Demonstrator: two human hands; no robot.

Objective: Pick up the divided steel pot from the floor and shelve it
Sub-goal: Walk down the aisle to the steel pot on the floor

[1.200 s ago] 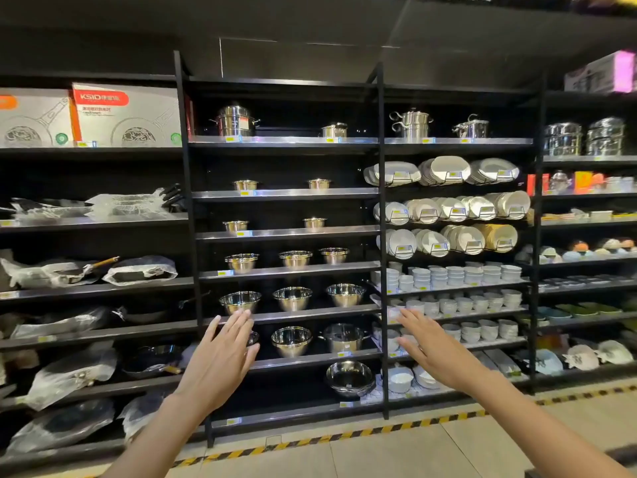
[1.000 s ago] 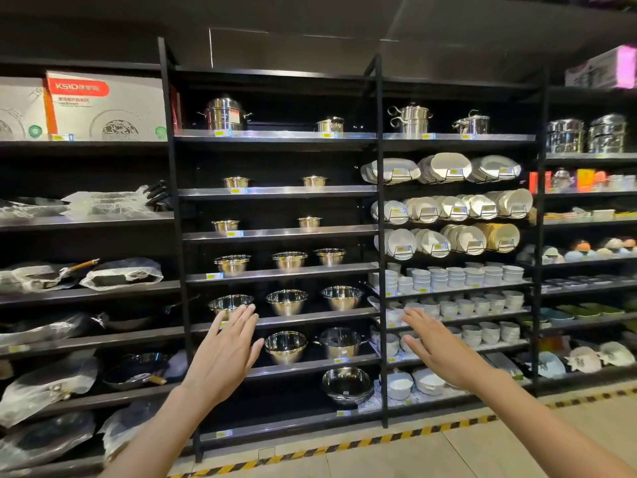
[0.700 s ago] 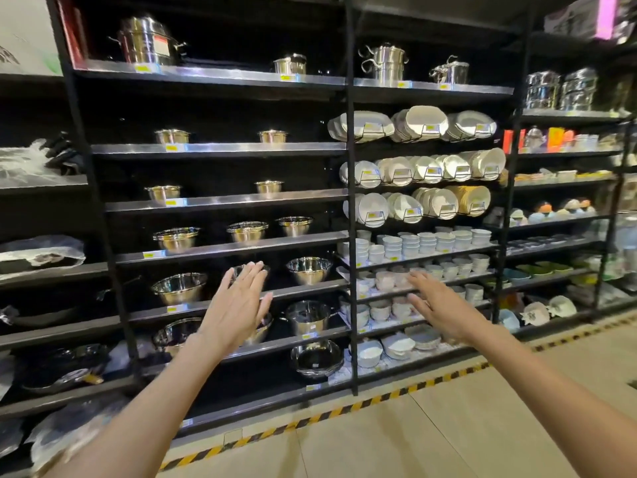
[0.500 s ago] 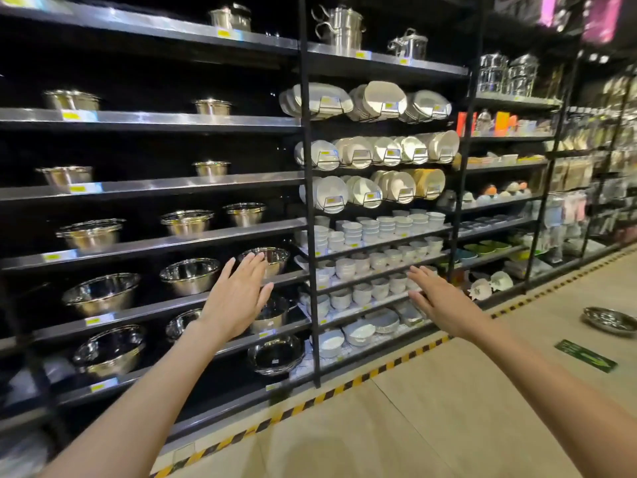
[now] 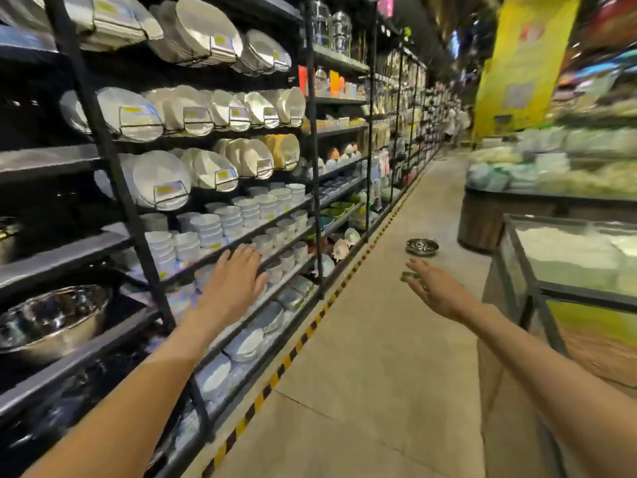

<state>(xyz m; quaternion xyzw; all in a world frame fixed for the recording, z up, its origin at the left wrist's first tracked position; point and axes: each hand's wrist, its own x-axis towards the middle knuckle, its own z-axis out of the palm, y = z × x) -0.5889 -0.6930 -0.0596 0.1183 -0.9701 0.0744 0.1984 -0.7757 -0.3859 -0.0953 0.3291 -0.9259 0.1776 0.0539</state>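
Steel pot [image 5: 421, 246] sits on the tan floor [image 5: 372, 339] well ahead of me, out in the aisle, and I'm not touching it. My left hand [image 5: 234, 281] is raised with fingers spread and holds nothing, its palm toward the black shelving [image 5: 113, 174] beside me. My right hand [image 5: 436, 288] is also spread wide and empty, reaching forward toward the pot but well short of it. Between the hands the floor is bare. Just left of my left hand are stacked white bowls [image 5: 206, 232], with white plates [image 5: 162, 181] standing on edge higher up and a large steel bowl [image 5: 51, 319] on a lower shelf. A yellow-and-black striped line [image 5: 310, 326] runs along the shelf base. On my right stands a glass-topped display case [image 5: 568, 263], near the pot's side of the aisle. The far aisle is blurred.
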